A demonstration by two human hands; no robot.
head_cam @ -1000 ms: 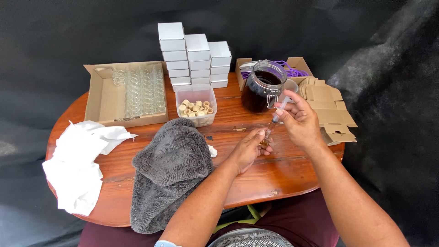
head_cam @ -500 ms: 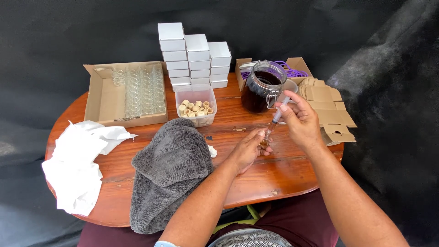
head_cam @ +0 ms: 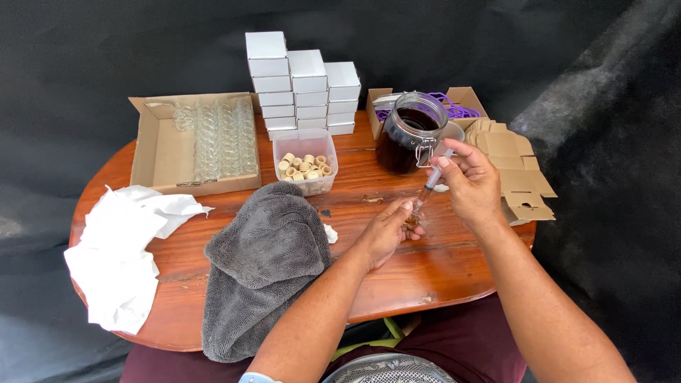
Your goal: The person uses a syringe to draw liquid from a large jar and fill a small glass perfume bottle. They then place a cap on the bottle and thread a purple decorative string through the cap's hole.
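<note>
A round wooden desk stands against a black cloth backdrop. Nearest the person, a grey towel lies draped over the front edge of the desk, with a crumpled white cloth to its left. Right of the towel, the left hand rests on the desk, its fingers closed around a small item that is too hidden to identify. Just above it, the right hand holds a syringe tilted, tip pointing down to the left hand; the fingers grip the barrel and the thumb sits at the plunger end. Behind the hands stands a glass clip-top jar of dark liquid, lid open. Flat brown cardboard blanks lie to the right of the jar. Mid-desk, a clear plastic tub holds small cork stoppers. To its left, an open cardboard box contains rows of small glass vials. At the far edge, white boxes stand in three stacks, beside a cardboard box holding purple cord.
</note>
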